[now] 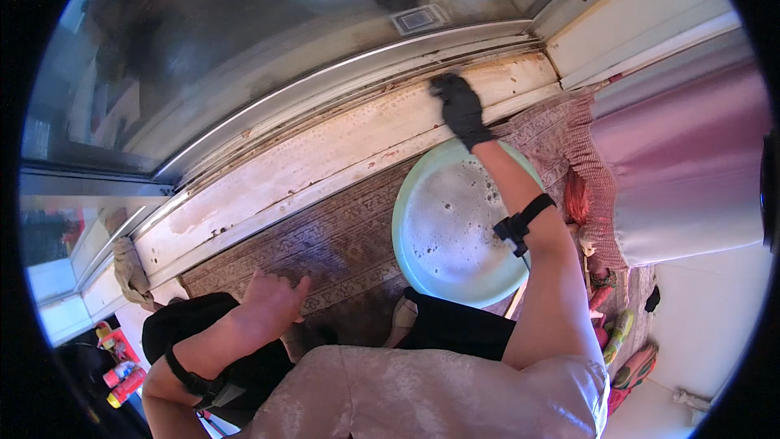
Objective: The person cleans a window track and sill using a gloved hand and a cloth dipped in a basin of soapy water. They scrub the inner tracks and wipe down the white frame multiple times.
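Observation:
My right hand [460, 107], in a black glove, rests on the stained white window sill [365, 125] near its right end. The hand is blurred, and whether it holds something under the fingers cannot be seen. Below it, partly behind my right forearm, a light green plastic basin [399, 225] of foamy water [451, 213] stands on the patterned carpet [341, 244]. Bare, my left hand [274, 299] is near my knee at the lower left, with its thumb held apart from curled fingers; no object shows in it.
A large window pane [244, 24] rises behind the sill. A crumpled cloth [129, 271] hangs at the sill's left end. Pink and white curtain fabric [682, 164] hangs at the right. Red and yellow containers [125, 378] stand at the lower left.

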{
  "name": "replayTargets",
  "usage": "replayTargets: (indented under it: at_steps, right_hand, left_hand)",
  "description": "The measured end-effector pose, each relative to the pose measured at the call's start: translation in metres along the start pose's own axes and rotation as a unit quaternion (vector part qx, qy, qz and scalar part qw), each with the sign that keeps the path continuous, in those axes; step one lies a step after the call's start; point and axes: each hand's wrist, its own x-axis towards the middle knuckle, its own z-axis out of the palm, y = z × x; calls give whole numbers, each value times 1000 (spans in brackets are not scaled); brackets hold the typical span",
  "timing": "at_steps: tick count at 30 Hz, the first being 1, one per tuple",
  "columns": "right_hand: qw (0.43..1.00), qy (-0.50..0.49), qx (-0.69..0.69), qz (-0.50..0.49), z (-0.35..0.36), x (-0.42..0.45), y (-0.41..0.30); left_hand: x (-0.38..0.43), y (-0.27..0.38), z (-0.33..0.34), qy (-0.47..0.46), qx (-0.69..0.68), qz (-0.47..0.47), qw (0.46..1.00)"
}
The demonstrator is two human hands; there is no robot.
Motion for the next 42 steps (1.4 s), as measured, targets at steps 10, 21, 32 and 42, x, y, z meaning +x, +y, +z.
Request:
replayTargets:
  at_steps: [10, 21, 32, 42]
  right_hand:
    - [974, 4, -19, 225, -71, -9, 137]
    - [961, -247, -21, -121, -10, -20, -152]
    - [840, -379, 95, -375, 87, 29, -350]
    - [800, -368, 241, -408, 162, 38, -441]
  left_hand:
    - [-1, -5, -4, 68, 3, -17, 998]
    - [-65, 56, -32, 305, 103, 51, 945]
    - [-116, 39, 7, 400, 31, 10, 916]
    - [-141, -2, 16, 489, -27, -27, 871]
